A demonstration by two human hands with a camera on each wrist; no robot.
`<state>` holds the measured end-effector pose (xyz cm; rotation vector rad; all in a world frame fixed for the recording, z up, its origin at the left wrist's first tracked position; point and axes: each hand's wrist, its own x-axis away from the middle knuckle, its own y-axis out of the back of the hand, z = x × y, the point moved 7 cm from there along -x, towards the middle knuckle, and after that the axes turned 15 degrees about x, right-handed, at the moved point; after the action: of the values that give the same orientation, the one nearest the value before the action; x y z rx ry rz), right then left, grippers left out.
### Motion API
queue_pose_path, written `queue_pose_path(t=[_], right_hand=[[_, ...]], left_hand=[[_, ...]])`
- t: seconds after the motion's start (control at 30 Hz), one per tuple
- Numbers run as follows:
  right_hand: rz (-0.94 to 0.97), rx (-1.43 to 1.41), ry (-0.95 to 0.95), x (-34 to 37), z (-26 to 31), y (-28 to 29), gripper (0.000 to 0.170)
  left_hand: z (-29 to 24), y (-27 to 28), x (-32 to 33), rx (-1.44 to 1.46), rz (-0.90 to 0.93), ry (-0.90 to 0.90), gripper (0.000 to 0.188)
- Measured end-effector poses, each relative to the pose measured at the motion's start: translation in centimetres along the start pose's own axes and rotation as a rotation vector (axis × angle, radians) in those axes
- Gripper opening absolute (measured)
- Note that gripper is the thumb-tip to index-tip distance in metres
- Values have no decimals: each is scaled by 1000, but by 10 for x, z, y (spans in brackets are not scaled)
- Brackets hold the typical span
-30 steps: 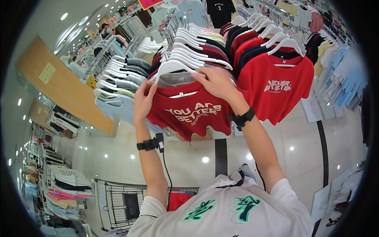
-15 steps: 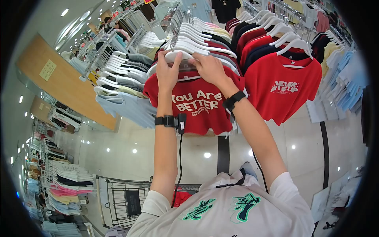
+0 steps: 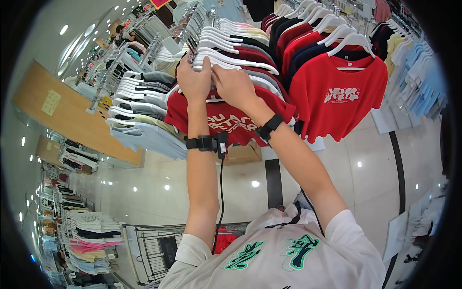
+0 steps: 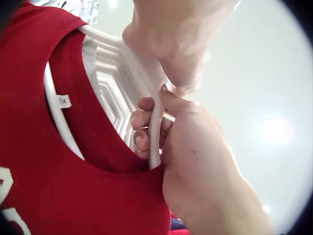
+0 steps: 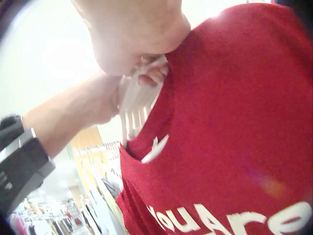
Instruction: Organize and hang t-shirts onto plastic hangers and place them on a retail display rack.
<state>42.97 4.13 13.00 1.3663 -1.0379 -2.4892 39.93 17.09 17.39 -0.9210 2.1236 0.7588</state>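
Observation:
A dark red shirt with white lettering hangs on a white hanger at the front of the rail. Around the upper part of that hanger, close to the rail, my left hand is curled. My right hand grips the hanger beside it, and in the left wrist view its curled fingers show through the hanger's frame. The right wrist view has my right hand above the shirt's neckline and my left hand at the hanger's other side. The hook is hidden.
Packed white hangers with clothes stand behind the shirt. Right of it hangs a bright red shirt, left of it light blue tops. A cardboard box lies under the rail; a wire cart stands at lower left.
My left hand has moved from the shirt's shoulder up to the hanger, and my right hand has come in close beside it. The red shirt has shifted slightly back toward the rail.

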Motion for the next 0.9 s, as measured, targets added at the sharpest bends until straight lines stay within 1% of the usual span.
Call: queue_pose_path(t=[0.07,0.1,0.23,0.3,0.33,0.4,0.43,0.47,0.53,0.57,0.63,0.8,0.87,0.9], right_hand=[[-146,63,-1,6,-2,-2,25],[-202,86,33,7,-2,-5,21],[-240,63,35,4,-4,-9,19],[-300,96,25,7,-3,-12,19],[-324,86,23,8,-2,-13,19],[-337,63,7,9,-1,-16,18],[-326,60,-22,9,-2,-20,17],[-322,59,-8,7,0,-24,17],[-360,28,-13,9,-2,-24,17],[-350,42,-7,10,-4,-24,17],[-430,-31,15,10,-3,-21,16],[-389,10,9,2,-7,-23,15],[-441,-50,31,4,-8,-20,16],[-395,-58,16,3,-10,-23,17]], left_hand=[[-2,-1,3,-93,-92,-53,43],[0,-2,5,-94,-103,-53,40],[6,-4,4,-110,-166,-104,41],[0,0,8,-93,-193,-197,43],[4,1,10,-109,-193,-186,43],[4,0,10,-188,-218,-226,44],[4,1,12,-157,-246,-227,43],[4,4,10,-159,-260,-223,43],[3,1,15,-211,-284,-244,41],[1,0,17,-220,-335,-293,40],[3,-1,18,-201,-348,-283,40],[5,-3,15,-207,-383,-305,38],[7,-4,16,-181,-401,-308,36],[8,-4,16,-171,-408,-321,36]])
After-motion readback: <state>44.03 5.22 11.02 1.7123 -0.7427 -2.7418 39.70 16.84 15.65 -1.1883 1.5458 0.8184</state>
